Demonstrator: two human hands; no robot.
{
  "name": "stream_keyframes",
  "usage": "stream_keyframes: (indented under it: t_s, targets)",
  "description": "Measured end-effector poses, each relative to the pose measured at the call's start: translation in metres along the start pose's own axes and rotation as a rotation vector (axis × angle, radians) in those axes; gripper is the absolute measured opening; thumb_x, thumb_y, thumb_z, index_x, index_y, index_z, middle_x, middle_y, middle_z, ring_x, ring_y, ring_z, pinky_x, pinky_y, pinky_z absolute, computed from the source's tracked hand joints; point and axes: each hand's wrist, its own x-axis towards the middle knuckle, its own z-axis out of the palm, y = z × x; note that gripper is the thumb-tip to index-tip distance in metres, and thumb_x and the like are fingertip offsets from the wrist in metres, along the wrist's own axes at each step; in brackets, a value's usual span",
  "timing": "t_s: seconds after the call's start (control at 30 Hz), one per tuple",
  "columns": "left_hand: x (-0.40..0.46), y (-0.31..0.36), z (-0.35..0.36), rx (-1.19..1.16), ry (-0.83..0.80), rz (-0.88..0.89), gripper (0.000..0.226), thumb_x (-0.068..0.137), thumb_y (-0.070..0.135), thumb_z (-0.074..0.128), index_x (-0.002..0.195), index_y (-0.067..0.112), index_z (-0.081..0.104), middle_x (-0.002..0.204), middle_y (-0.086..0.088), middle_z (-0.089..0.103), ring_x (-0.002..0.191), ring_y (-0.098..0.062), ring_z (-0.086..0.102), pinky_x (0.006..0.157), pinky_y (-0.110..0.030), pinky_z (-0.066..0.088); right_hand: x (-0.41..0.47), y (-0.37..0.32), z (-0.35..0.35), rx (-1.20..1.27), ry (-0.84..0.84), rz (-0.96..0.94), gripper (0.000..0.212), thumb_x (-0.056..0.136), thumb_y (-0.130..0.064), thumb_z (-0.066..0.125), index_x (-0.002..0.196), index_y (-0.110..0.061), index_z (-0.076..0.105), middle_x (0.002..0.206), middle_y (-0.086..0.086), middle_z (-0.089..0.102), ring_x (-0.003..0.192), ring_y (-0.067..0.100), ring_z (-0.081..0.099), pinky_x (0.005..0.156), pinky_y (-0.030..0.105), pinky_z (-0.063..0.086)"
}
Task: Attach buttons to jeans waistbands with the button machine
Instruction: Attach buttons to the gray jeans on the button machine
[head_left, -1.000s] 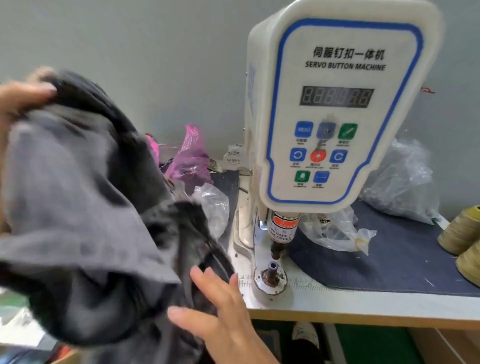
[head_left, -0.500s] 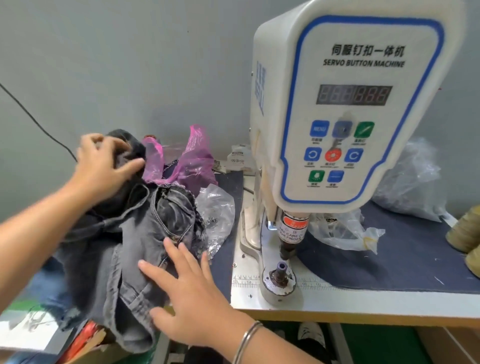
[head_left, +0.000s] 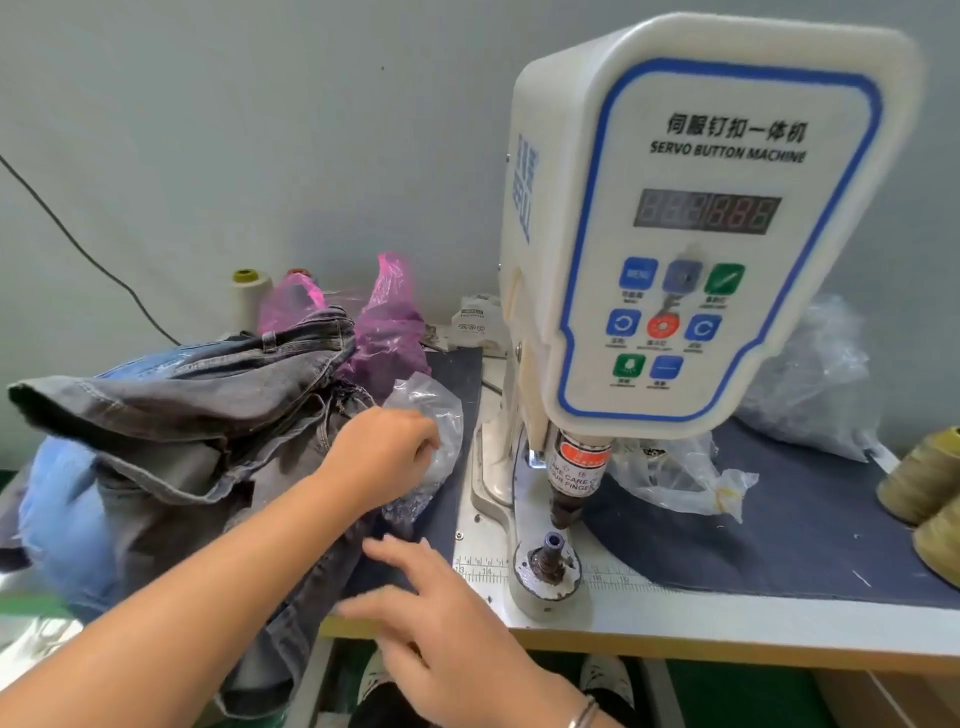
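Observation:
Dark grey jeans (head_left: 208, 415) lie heaped at the table's left end and hang over its front edge. My left hand (head_left: 384, 447) reaches across them, its fingers curled into a clear plastic bag (head_left: 434, 402) of small parts; what the fingertips hold is hidden. My right hand (head_left: 431, 597) hovers, blurred, with spread fingers over the table's front edge, just left of the machine's lower die (head_left: 551, 551). The white servo button machine (head_left: 675, 260) stands to the right, its punch (head_left: 571, 483) raised above the bare die.
A pink plastic bag (head_left: 389, 322) and a thread cone (head_left: 249, 296) stand behind the jeans. Blue jeans (head_left: 57, 519) lie under the grey pair. Clear bags (head_left: 675, 478) and olive thread cones (head_left: 919, 478) sit right of the machine on a navy mat (head_left: 779, 545).
My left hand let go of the jeans' back and moved right to the clear bag. My right hand left the jeans and shifted toward the die. The jeans have settled on the pile.

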Motion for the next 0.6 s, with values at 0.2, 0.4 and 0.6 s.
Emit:
stream_keyframes:
  t_s: [0.2,0.4,0.6]
  targets:
    - [0.017,0.006,0.018,0.354,-0.162,-0.197,0.026,0.086,0.010,0.045,0.084,0.025,0.067,0.088,0.003,0.071,0.073,-0.019,0.058,0.073,-0.028,0.031,-0.045,0.014,-0.032,-0.013,0.116,-0.051,0.032,0.082,-0.004,0.052,0.096,-0.022,0.075,0.125,-0.008,0.057,0.116,0.002,0.053,0.096,0.024,0.045]
    - [0.026,0.008,0.022,0.392,-0.288,-0.238,0.028,0.081,0.008,0.053,0.090,0.027,0.071,0.083,0.006,0.069,0.078,-0.016,0.061,0.080,-0.029,0.032,-0.074,0.033,-0.079,-0.154,0.341,-0.125,0.020,0.075,-0.001,0.052,0.075,-0.020,0.058,0.087,-0.008,0.057,0.066,0.011,0.058,0.054,0.027,0.049]
    - [0.026,0.004,0.020,0.285,-0.322,-0.256,0.031,0.080,0.008,0.056,0.089,0.033,0.071,0.085,0.006,0.069,0.073,-0.019,0.061,0.062,-0.028,0.042,-0.069,0.068,-0.140,-0.267,0.708,0.090,0.026,0.077,0.002,0.044,0.065,-0.012,0.061,0.075,0.000,0.061,0.061,0.008,0.053,0.054,0.019,0.044]
